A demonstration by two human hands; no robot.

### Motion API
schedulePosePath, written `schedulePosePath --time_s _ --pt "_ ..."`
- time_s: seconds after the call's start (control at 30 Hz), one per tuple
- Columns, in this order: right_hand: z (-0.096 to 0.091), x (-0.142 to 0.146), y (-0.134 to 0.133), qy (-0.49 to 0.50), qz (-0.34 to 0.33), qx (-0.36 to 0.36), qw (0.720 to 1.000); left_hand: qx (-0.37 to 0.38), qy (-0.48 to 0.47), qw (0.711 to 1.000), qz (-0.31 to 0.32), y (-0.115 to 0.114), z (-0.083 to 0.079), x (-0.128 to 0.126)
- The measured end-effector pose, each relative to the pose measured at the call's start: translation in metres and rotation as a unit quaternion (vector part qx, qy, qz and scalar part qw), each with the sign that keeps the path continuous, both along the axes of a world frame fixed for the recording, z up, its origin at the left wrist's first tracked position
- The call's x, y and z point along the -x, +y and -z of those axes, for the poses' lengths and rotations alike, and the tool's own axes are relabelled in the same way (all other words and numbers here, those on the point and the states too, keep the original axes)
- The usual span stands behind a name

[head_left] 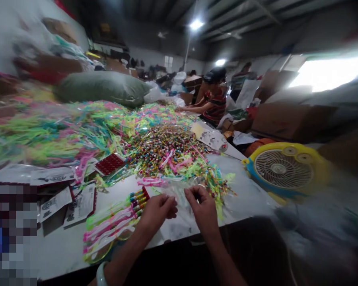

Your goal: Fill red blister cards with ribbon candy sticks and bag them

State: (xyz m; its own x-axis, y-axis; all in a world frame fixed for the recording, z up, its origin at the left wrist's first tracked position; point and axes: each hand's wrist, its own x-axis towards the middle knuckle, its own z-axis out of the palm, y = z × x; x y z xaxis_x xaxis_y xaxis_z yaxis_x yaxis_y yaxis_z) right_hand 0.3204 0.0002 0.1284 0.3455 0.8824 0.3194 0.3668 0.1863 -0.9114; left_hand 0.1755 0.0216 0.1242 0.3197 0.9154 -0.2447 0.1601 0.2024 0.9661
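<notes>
A clear plastic bag (180, 198) lay flat at the near edge of the desk (250, 190), thin and see-through, its outline hard to trace. The left hand (159, 210) and right hand (201, 206) both pinched it, fingers curled shut on the film. Whether anything was inside could not be told. Its long axis could not be judged. Just left of the left hand lay a bundle of pens (116, 220) with neon cords, long axis running toward upper right. Beyond, a heap of pens (164, 151) covered the desk. A yellow fan (283, 169) sat at the right.
</notes>
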Motion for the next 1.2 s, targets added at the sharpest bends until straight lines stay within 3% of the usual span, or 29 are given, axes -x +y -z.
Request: schedulePosePath --time_s 0.07,0.13,0.3,0.43,0.63,0.77,0.9,0.97,1.07,1.2 --pt "0.001 0.004 0.004 0.006 -0.011 0.010 1.000 0.013 -0.001 1.000 -0.023 0.006 -0.004 0.013" --pt "0.000 0.007 0.009 0.021 -0.036 0.021 0.999 -0.020 -0.009 0.999 -0.036 0.012 -0.010 0.022" --pt "0.001 0.020 0.017 0.014 -0.162 0.004 0.987 -0.040 -0.106 0.993 -0.043 0.029 -0.023 0.025" --pt "0.002 0.028 0.016 -0.056 -0.127 -0.021 0.990 -0.100 -0.063 0.991 -0.070 0.037 -0.027 0.022" --pt "-0.015 0.022 0.019 -0.016 -0.137 -0.004 0.990 -0.247 0.101 0.958 -0.107 0.041 -0.035 0.023" --pt "-0.024 0.031 0.024 -0.127 -0.125 -0.045 0.983 -0.315 0.162 0.932 -0.081 0.032 -0.041 0.023" --pt "-0.016 0.029 0.030 -0.179 -0.095 -0.036 0.979 -0.361 0.200 0.904 -0.115 0.022 -0.051 0.046" --pt "-0.015 0.022 0.035 -0.205 -0.060 -0.034 0.976 -0.384 0.262 0.876 -0.131 0.022 -0.058 0.064" --pt "-0.026 0.020 0.040 -0.257 -0.024 -0.076 0.963 -0.460 0.351 0.799 -0.166 0.025 -0.068 0.083" --pt "-0.054 0.042 0.040 -0.339 -0.020 -0.129 0.932 -0.578 0.395 0.692 -0.175 0.032 -0.080 0.077"
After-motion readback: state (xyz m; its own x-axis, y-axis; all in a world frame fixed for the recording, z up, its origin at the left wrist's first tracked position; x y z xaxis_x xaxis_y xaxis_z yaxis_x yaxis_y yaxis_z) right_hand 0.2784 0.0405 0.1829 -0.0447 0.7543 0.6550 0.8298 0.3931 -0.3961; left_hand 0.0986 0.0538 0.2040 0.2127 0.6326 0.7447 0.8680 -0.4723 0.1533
